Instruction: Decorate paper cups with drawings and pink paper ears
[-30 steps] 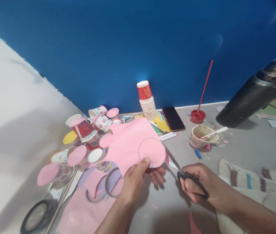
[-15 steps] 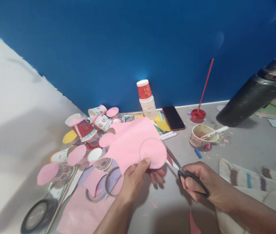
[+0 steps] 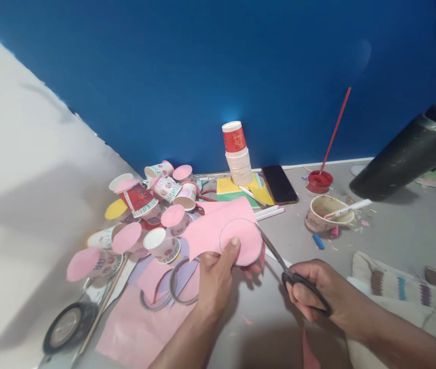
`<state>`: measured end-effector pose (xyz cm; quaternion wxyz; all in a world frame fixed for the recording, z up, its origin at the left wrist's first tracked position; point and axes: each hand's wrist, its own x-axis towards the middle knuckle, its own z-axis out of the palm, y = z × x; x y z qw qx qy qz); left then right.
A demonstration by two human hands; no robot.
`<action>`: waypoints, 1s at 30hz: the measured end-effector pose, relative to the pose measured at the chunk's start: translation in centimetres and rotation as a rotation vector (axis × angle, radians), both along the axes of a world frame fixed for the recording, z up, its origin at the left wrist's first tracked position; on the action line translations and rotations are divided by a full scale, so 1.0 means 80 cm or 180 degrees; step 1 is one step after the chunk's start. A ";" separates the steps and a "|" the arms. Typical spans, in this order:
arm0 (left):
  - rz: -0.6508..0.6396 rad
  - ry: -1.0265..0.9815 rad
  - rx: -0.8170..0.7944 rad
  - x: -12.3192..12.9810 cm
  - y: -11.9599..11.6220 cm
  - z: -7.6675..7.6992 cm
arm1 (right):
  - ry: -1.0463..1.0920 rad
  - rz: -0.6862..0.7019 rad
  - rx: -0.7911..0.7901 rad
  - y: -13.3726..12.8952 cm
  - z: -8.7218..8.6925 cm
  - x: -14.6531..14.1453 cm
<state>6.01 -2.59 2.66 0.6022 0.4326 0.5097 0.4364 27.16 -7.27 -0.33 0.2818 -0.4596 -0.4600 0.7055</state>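
Note:
My left hand [image 3: 220,277] pinches a sheet of pink paper [image 3: 206,228], thumb on top and fingers underneath. A circle is drawn on the sheet, and part of its lower and right side is cut free along the line. My right hand [image 3: 310,289] holds black-handled scissors [image 3: 275,248] by the loops. The blades point up and left and touch the circle's right edge; whether they are parted is hard to see. A narrow pink strip hangs by the circle's right side. Below the hands lies a pink paper scrap [image 3: 309,351] on the grey table [image 3: 256,328].
Paper cups [image 3: 164,246] with pink discs crowd the left. A cup stack [image 3: 238,159], phone [image 3: 279,184] and markers [image 3: 268,212] are behind the paper. Rightward stand a red paint pot [image 3: 319,181], cut cup [image 3: 328,215], dark flask [image 3: 402,156] and cloth [image 3: 395,287]. Tape [image 3: 67,328] lies at lower left.
The pink paper has swung lower and turned in my left hand, uncovering cups and yellow and green paper behind it. The scissors stay at the circle's right edge. The view has shifted slightly left.

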 end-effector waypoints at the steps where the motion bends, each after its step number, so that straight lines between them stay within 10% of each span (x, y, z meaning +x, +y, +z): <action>1: 0.0026 0.0025 -0.0046 0.001 -0.001 0.001 | -0.0008 0.0000 0.0029 0.000 0.001 0.000; 30: 0.0577 -0.0868 -0.0488 0.013 0.006 -0.001 | -0.0006 0.0048 0.0043 -0.001 0.003 -0.006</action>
